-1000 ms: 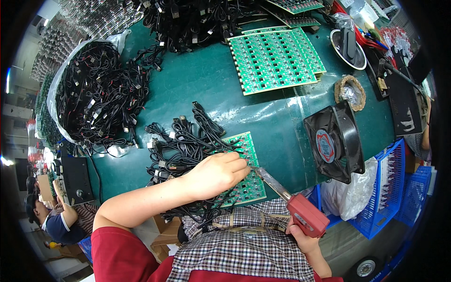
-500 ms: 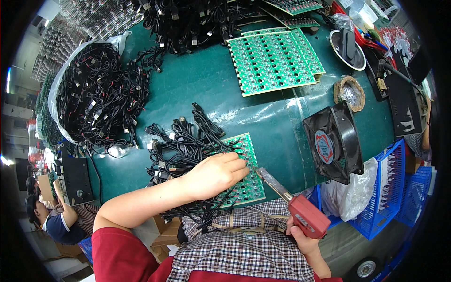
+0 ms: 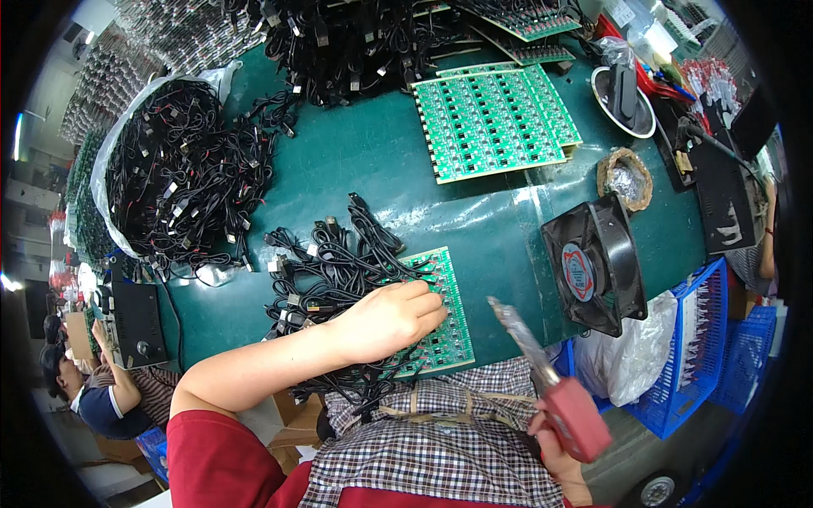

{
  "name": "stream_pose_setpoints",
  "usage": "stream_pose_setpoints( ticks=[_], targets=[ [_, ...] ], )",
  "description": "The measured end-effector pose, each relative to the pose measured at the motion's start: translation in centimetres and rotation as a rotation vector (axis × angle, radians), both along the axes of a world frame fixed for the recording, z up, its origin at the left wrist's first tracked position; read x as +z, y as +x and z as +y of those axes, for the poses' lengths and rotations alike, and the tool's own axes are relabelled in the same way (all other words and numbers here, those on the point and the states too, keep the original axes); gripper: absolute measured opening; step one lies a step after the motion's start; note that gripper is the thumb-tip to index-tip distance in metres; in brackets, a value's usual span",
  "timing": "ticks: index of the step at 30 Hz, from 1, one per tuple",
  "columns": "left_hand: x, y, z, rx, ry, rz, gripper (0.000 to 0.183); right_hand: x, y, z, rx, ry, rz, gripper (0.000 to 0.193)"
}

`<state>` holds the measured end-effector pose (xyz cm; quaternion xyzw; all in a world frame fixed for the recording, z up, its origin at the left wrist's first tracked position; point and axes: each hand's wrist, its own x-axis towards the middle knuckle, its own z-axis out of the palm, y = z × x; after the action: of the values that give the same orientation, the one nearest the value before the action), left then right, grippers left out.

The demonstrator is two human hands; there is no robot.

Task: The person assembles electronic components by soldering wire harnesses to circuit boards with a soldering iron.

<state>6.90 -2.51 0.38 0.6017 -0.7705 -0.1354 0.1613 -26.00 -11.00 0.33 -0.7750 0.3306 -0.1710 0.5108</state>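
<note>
Count first, from my seat, clock taken from pic centre: 1 green circuit board (image 3: 456, 326) being worked on, 1 red-handled soldering gun (image 3: 577, 416), 1 black fan (image 3: 593, 267) at 3 o'clock. Cables lie in 3 lots, too many to count singly: a bunch of black cables (image 3: 334, 262) by the board, a bagged pile (image 3: 174, 169) at 10, a heap (image 3: 339, 51) nr 12. Green panels (image 3: 491, 127) at 1 o'clock: at least 2, overlapping. One metal dish (image 3: 642, 118) and 1 rough-rimmed bowl (image 3: 605, 173) around 2.

My left hand (image 3: 394, 313) comes in from approx 8 o'clock, forearm slanting across, back of hand up, fingers drawn together and bent down at the board; fingertips are hidden, so can't tell if they're pinching anything (knuckles block my view, annoyingly). My right hand (image 3: 555, 449), low at 5, is wrapped round the gun's grip, thumb side up, barrel pointing to 11; hand's a bit blurred.

Board lies flat on the green table (image 3: 339, 157), partly under the left fingers, most of its visible part to their 3 o'clock. From the right hand it's at 10–11, well apart. Gun's tip sits just off the board's right edge, w/ a strip of table showing between; height above table unclear. Cable bunch is at the left hand's 10–11, overlapping the board's left side.
</note>
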Motion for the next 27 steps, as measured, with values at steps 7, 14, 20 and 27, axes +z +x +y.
stream_pose_setpoints(
  ticks=[7, 14, 20, 27],
  targets=[
    [-0.5, 0.3, 0.8, -0.010, -0.037, -0.026, 0.032, 3.4, -2.1, -2.4, -0.178, -0.200, -0.364, 0.058],
    [0.6, -1.4, 1.2, 0.051, 0.004, -0.133, 0.017, 0.7, 5.1, -11.7, -0.656, -0.219, -0.255, 0.031],
    [3.4, 1.8, 0.7, 0.581, -0.033, -0.134, 0.016, 2.0, 1.8, -11.7, -0.638, -0.356, -0.261, 0.037],
    [6.2, 11.6, 6.1, 1.331, -0.024, -0.534, 0.053, 5.6, 3.5, -7.5, -0.841, -0.232, -0.432, 0.057]
  ],
)
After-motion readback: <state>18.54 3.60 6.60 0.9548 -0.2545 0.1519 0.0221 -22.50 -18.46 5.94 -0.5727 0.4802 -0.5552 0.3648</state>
